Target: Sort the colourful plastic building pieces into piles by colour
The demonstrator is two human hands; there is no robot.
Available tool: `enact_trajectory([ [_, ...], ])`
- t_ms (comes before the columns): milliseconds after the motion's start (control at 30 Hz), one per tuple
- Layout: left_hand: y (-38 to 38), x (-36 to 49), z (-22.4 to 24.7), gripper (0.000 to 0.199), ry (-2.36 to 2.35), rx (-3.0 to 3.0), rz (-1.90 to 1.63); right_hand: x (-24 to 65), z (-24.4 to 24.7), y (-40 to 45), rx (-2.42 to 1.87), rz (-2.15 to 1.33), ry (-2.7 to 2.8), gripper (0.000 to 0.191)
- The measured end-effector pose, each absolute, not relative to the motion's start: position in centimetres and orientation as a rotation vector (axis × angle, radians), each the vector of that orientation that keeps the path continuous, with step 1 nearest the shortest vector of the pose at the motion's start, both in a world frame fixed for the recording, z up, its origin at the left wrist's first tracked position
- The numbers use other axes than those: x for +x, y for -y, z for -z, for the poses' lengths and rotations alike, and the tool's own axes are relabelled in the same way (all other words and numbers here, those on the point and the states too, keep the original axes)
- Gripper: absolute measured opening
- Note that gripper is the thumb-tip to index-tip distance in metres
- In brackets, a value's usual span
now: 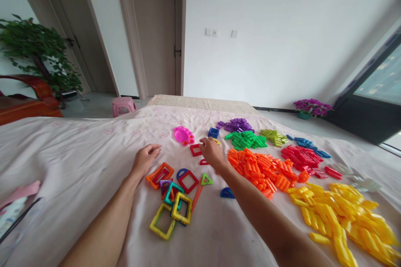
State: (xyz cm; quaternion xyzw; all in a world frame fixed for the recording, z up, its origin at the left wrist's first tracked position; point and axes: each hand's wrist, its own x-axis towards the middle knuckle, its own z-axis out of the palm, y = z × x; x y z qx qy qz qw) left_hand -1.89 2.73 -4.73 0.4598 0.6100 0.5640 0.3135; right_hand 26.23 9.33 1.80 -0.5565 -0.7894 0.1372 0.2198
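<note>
My right hand (pixel 213 153) reaches over the cloth with its fingers bent at the edge of a red square magnetic tile (pixel 196 150), pinching it. Part of another red tile (pixel 204 162) shows below that hand, and a small yellow piece (pixel 216 141) lies just beyond it. My left hand (pixel 145 158) hovers to the left, fingers loosely extended, with nothing seen in it. Closer to me is a loose pile of magnetic tiles: orange ones (pixel 160 175), a red square frame (pixel 188 181), a green triangle (pixel 206 180) and yellow squares (pixel 163 221).
Heaps of plastic pieces spread to the right: orange (pixel 257 171), yellow (pixel 341 217), red (pixel 301 157), green (pixel 246 140) and purple (pixel 238 125). A pink paw-shaped tray (pixel 182 134) and blue tiles (pixel 213 132) lie farther back. A blue piece (pixel 227 192) sits beside my right forearm.
</note>
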Motion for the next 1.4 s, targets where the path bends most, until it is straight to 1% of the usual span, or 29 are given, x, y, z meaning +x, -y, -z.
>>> enact_trajectory([
  [200,-2.7,-1.9,4.8,0.041,-1.619,1.224,-1.482,26.0,-1.9,-5.1,-1.177,-0.536,2.578,0.027],
  [367,-2.6,-1.9,4.8,0.039,-1.625,1.239,-1.479,25.6,-1.5,-3.2,-1.229,-0.429,2.665,0.021],
  [467,-2.6,-1.8,4.7,0.038,-1.629,1.241,-1.476,25.7,-1.2,-3.5,-1.264,-0.468,2.594,0.022],
  [533,-2.6,-1.8,4.7,0.038,-1.625,1.242,-1.477,26.0,-1.0,-4.4,-1.274,-0.591,2.506,0.023],
  [667,-2.6,-1.9,4.8,0.039,-1.612,1.240,-1.479,26.7,-1.2,-7.2,-1.337,-1.036,2.168,0.021],
  [733,-2.7,-2.0,4.9,0.040,-1.611,1.233,-1.482,27.0,-1.7,-8.8,-1.388,-1.173,1.989,0.017],
  [833,-2.8,-2.1,5.0,0.041,-1.604,1.227,-1.481,27.3,-2.4,-10.3,-1.471,-1.234,1.834,0.010],
  [933,-2.8,-2.0,5.0,0.042,-1.598,1.218,-1.484,27.2,-2.4,-10.3,-1.462,-1.408,1.786,0.008],
  [1133,-2.1,-1.6,3.7,0.050,-1.517,1.234,-1.434,26.3,-1.6,-7.8,-1.136,-1.643,1.874,0.014],
  [1300,-0.8,-0.1,1.5,0.056,-1.202,1.260,-1.266,23.8,-1.9,-5.8,-1.025,-1.740,1.854,0.014],
  [1400,-0.1,0.8,0.4,0.059,-1.032,1.197,-1.149,21.8,-2.1,-4.8,-0.950,-1.780,1.835,0.016],
])
